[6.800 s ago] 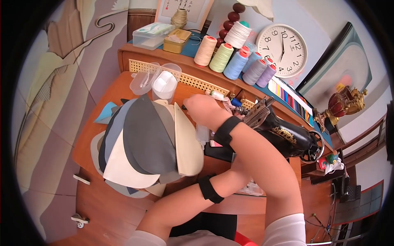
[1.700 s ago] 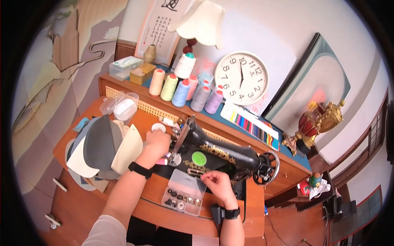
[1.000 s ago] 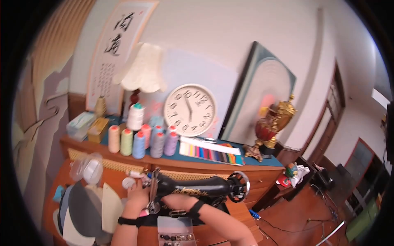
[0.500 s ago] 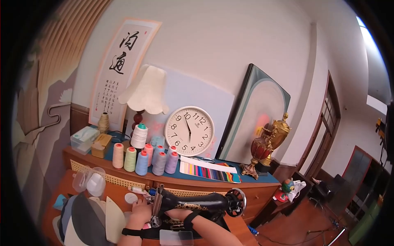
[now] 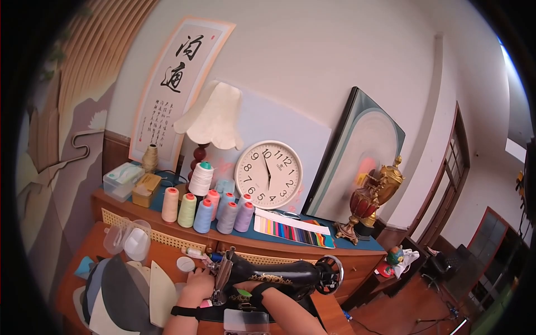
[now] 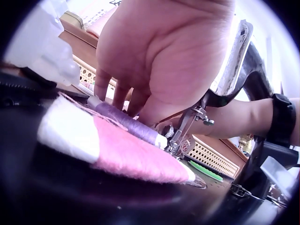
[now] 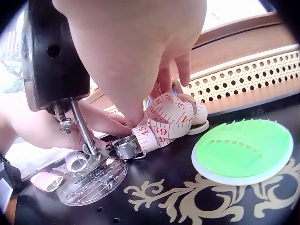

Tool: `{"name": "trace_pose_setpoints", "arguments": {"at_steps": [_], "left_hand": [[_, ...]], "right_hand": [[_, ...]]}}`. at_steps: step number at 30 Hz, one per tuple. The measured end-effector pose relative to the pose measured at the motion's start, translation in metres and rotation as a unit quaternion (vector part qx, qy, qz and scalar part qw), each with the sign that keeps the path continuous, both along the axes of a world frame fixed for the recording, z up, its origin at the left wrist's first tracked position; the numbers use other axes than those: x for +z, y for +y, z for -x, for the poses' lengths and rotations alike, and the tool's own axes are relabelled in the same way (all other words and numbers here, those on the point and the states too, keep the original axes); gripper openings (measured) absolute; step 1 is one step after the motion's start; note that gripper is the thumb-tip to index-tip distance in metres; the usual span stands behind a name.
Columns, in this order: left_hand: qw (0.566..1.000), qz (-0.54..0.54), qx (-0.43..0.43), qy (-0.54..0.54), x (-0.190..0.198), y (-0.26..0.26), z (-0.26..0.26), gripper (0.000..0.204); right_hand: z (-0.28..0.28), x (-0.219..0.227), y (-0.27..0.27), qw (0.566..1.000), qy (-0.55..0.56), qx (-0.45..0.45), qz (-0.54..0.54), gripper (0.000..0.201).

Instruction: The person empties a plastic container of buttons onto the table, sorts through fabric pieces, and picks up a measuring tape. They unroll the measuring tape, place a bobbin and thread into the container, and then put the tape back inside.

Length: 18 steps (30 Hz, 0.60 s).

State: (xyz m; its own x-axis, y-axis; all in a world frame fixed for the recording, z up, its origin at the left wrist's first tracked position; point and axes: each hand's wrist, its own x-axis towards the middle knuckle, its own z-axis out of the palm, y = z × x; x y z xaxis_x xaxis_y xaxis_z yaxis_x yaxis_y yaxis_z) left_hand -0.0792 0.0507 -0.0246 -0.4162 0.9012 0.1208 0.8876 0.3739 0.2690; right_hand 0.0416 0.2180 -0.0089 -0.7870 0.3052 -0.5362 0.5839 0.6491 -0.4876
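Right wrist view: red-numbered tape measure coils mid-frame, just beside green disc's upper-left edge; right hand's grip indeterminate.

**Brush Characters, Dial Numerals and Red Tape Numbers**

On the tall white paper scroll with a peach border we read large black characters, apparently 沟通; its smaller columns defeat us. The round white wall clock shows us 1 to 12. Red 45 and 39 mark the coiled white tape measure.
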Motion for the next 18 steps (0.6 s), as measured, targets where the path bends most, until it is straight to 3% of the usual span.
{"name": "trace_pose_setpoints", "arguments": {"at_steps": [8, 11, 18], "left_hand": [[1.0, 0.005, -0.007, 0.005, 0.014, -0.002, 0.001, 0.023], [0.997, -0.07, 0.016, -0.027, 0.017, -0.003, 0.0, 0.019], [0.995, -0.068, 0.061, -0.039, 0.017, 0.002, 0.002, 0.016]], "right_hand": [[0.001, -0.009, 0.001, 1.0, -0.011, -0.021, 0.01, 0.049], [0.003, -0.014, 0.001, 0.999, -0.016, -0.027, 0.014, 0.049], [0.005, -0.017, -0.001, 0.999, -0.021, -0.039, 0.015, 0.05]]}}
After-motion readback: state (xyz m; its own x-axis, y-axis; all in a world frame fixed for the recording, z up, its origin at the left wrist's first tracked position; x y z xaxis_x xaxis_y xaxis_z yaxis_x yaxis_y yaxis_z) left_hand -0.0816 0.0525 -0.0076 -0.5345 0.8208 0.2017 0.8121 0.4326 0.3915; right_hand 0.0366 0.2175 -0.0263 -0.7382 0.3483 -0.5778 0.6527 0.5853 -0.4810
